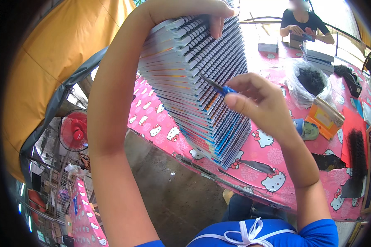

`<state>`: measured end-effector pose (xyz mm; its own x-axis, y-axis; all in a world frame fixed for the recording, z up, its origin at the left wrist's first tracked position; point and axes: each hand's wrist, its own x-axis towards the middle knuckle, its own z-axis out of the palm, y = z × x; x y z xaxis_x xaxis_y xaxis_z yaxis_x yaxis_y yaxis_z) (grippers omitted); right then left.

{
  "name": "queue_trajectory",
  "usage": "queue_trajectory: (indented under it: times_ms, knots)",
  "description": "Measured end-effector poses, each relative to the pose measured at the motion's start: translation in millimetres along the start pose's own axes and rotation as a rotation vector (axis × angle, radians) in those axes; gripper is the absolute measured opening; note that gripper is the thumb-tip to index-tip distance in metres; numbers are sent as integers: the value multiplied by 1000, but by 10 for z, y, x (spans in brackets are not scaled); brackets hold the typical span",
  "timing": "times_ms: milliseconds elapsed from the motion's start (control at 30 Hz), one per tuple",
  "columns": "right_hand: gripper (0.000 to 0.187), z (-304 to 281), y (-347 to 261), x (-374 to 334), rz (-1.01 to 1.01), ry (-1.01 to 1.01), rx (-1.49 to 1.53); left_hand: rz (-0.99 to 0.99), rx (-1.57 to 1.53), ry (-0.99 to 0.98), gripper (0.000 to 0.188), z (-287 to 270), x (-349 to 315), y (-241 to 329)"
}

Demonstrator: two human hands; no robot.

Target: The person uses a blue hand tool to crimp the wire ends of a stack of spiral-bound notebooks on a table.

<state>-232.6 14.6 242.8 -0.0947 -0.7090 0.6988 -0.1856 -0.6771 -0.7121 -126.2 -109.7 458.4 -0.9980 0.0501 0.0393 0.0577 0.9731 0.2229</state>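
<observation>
A tall, leaning stack of wire-bound notebooks stands on the table, its black spiral edges facing right. My left hand lies over the top of the stack, fingers bent down onto the spiral side. In my right hand is a small blue-handled tool with a narrow dark metal tip, pinched between thumb and fingers. Its tip points up and left and meets the spirals about halfway up the stack, or is just in front of them. Whether it is pliers or scissors I cannot tell.
A pink patterned cloth, torn near the front edge, covers the table. To the right are a clear plastic bag of black coils, an orange box and black spirals. Across the table, a person handles something beside notebook piles.
</observation>
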Motion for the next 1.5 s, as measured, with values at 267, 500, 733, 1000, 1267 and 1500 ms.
queue_trajectory:
  times_ms: [267, 500, 733, 1000, 1267, 1500]
  knots:
    - [40, -3, 131, 121, 155, -55, 41, 30, -17, -6, 29, 37, 17, -30]
    - [40, 27, 7, -29, 111, 29, 35, 72, 37, -65, 28, -12, 33, -47]
    - [41, 194, 168, -112, -441, 299, -551, 104, 56, -55, 27, 19, 47, -24]
    - [39, -79, 13, 46, 626, -202, 369, 106, 87, -9, 29, 36, 59, -95]
    - [37, 197, 272, -107, -467, 286, -527, -23, 62, -27, 28, 30, 33, 55]
    - [43, -155, 234, 31, 776, -392, 916, 57, 193, 352, 15, 80, -14, -20]
